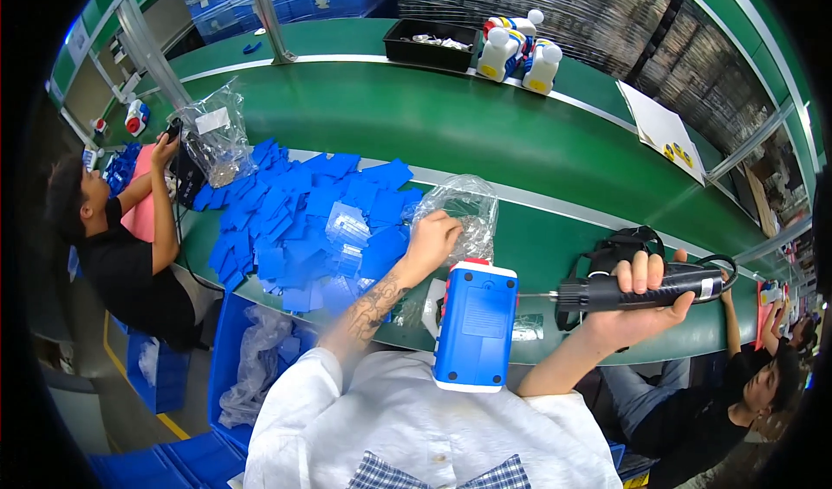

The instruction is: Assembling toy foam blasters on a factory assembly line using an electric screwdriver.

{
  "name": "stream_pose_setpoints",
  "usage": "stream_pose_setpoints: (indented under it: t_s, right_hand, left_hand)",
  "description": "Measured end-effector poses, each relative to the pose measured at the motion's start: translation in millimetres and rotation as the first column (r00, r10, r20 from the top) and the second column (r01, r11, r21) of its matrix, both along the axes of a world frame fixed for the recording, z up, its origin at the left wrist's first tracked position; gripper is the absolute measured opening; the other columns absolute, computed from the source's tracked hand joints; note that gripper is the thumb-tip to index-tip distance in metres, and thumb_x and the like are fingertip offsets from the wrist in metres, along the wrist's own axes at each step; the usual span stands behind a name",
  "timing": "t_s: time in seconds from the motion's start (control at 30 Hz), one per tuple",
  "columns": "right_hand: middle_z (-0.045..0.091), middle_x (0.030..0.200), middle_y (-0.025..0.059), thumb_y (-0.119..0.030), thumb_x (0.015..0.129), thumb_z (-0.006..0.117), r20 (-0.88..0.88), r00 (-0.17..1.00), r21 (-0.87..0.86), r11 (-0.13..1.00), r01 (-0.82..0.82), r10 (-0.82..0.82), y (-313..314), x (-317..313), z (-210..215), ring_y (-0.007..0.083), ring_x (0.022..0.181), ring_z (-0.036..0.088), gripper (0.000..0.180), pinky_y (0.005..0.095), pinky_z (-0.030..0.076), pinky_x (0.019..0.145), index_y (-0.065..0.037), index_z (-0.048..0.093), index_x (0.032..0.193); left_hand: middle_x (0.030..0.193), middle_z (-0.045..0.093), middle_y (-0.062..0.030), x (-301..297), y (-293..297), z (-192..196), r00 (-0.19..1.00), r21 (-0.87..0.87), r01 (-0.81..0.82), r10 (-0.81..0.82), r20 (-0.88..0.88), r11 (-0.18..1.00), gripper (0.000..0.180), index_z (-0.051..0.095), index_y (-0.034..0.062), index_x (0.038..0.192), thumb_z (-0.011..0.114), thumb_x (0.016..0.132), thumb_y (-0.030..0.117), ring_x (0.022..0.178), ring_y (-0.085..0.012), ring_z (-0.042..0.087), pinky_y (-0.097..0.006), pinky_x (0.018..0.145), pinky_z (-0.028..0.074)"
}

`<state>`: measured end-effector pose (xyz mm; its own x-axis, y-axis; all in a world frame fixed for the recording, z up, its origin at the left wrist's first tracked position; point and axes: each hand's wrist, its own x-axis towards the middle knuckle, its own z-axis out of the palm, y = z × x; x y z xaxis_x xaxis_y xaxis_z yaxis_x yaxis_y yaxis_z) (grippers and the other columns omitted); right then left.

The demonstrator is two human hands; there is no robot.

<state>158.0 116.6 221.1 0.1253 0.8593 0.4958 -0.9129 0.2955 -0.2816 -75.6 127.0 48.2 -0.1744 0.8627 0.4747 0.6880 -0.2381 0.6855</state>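
My right hand (646, 303) is wrapped round a black electric screwdriver (598, 293) lying level. Its thin bit points left and reaches the right side of a blue and white plastic case (477, 320). That case has red parts at its top and stands at the bench's near edge, against my shirt. My left hand (436, 239) is over the side of an open clear plastic bag (472, 203) that holds small shiny pieces. Its fingers are pinched together; whatever is between them is too small to make out. A big heap of flat blue pieces (286, 212) lies left of that hand.
Behind the bag runs a green conveyor (364, 108). Beyond it stand a black tray (431, 45) of small parts and several white bottle-shaped toys (542, 66). A black pouch (620, 251) lies by the screwdriver. Co-workers sit at left (130, 238) and right (711, 402). Blue bins (230, 359) stand below.
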Motion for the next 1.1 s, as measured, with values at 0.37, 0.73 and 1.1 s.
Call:
stream_pose_setpoints:
  t_s: [0.37, 0.73, 1.1]
  right_hand:
    - [0.042, 0.061, 0.0034, -0.05, 0.078, 0.051, 0.165, 0.968, 0.286, 0.948, 0.136, -0.189, -15.7, -59.8, 4.5, 0.0134, 0.053, 0.042, 0.054, 0.0261, 0.038, 0.041, -0.009, 0.041, 0.112]
    - [0.041, 0.059, 0.003, -0.054, 0.077, 0.051, 0.208, 0.947, 0.31, 0.935, 0.175, -0.246, -23.1, -65.8, 5.4, 0.013, 0.051, 0.042, 0.058, 0.0251, 0.04, 0.04, -0.009, 0.04, 0.111]
    - [0.044, 0.059, 0.0054, -0.054, 0.076, 0.052, 0.27, 0.931, 0.35, 0.926, 0.144, -0.247, -22.0, -63.4, 1.3, 0.0151, 0.05, 0.044, 0.059, 0.0262, 0.04, 0.039, -0.007, 0.037, 0.11]
  left_hand:
    - [0.073, 0.053, -0.0045, 9.3, -56.7, 82.7, 1.0, 0.356, 0.03, -0.03, -0.007, 0.934, 0.019, 0.065, 0.0066, 0.075, 0.071, 0.059, 0.001, 0.068, -0.019, 0.051, -0.027, 0.056, 0.042]
    - [0.072, 0.052, -0.0038, 17.4, -68.3, 96.9, 0.996, 0.435, 0.085, -0.07, -0.052, 0.896, 0.022, 0.065, 0.0062, 0.075, 0.071, 0.055, -0.001, 0.068, -0.0185, 0.052, -0.028, 0.058, 0.042]
    - [0.079, 0.052, -0.0062, 21.0, -69.4, 100.6, 0.98, 0.347, 0.195, -0.198, -0.027, 0.917, 0.019, 0.062, 0.0036, 0.077, 0.069, 0.06, -0.001, 0.073, -0.0208, 0.051, -0.029, 0.062, 0.043]
